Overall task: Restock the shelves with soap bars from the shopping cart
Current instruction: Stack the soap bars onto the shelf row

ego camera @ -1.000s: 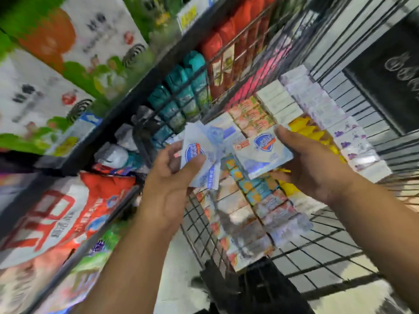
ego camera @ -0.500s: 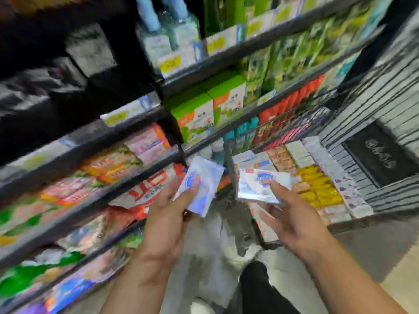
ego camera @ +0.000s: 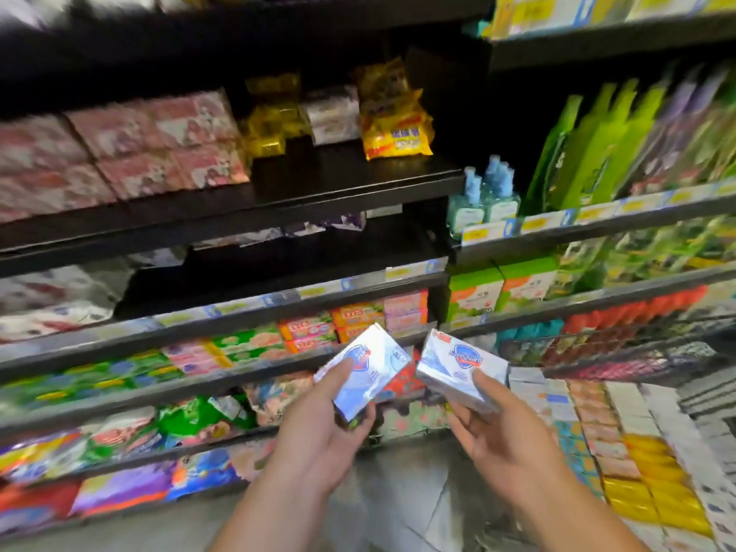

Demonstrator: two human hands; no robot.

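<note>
Several tiers of black metal shelving are filling most of the view. One bare stretch of black shelf board is sitting between pink soap packs and a yellow plastic bag. Below and to the right of that bare board, the black wire shopping cart is standing with rows of small boxed soap bars packed side by side.

Below the bare board, roughly under its middle and well apart from it, both hands are being held up side by side. The left hand is gripping a white-and-blue rectangular cardboard soap box, thumb on its face and fingers curled beneath. Its long axis is tilting up and to the right, toward the board. The right hand is pinching a second white-and-blue soap box, thumb on top, its long axis running nearly level and dipping rightward. The two boxes are almost touching at their near corners.

The left hand is sitting slightly nearer the bare board, so I judge it likelier to reach first, upward and away from the person.

Compared with half a second ago, the view is swinging upward. The bare board is now showing, the cart is sliding toward the lower right, and both hands are carrying the same boxes higher against the shelving.
</note>
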